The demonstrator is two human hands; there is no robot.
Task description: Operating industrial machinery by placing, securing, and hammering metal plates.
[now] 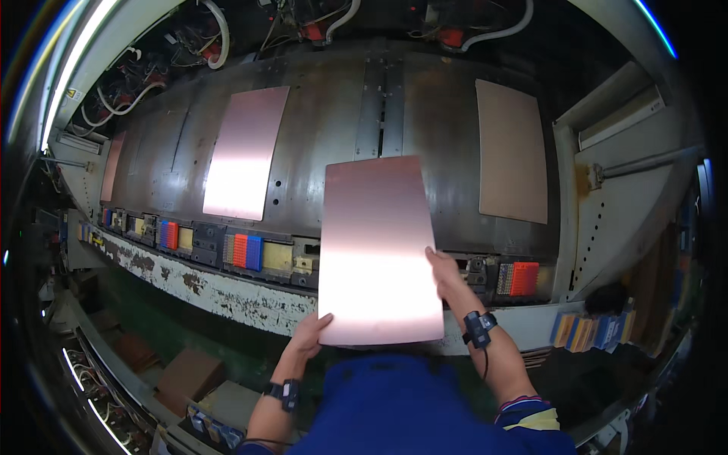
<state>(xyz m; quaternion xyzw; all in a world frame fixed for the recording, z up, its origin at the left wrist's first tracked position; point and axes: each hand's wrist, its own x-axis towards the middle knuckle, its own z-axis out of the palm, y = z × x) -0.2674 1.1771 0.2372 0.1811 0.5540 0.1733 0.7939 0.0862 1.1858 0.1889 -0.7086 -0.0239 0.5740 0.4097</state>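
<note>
Between both hands I hold a flat copper-coloured sheet (pixel 378 227), its surface shining white toward the near end. My left hand (pixel 309 334) grips the near left edge, thumb on top. Higher up on the right edge, my right hand (pixel 446 274) has its thumb over the face; the fingers of both hands are mostly hidden under the sheet. The sheet overlaps the near rim of a dark metal machine bed (pixel 318 114). On that bed lie a second copper sheet (pixel 246 152) to the left, a duller one (pixel 512 152) to the right, and part of another (pixel 113 168) at far left.
Along the bed's near edge run racks with red (pixel 523 279) and blue blocks (pixel 252 253) above a paint-chipped white rail (pixel 197 292). Machine heads with pale hoses (pixel 500 34) line the back. A cardboard box (pixel 189 377) stands lower left; coloured packs (pixel 595 331) sit lower right.
</note>
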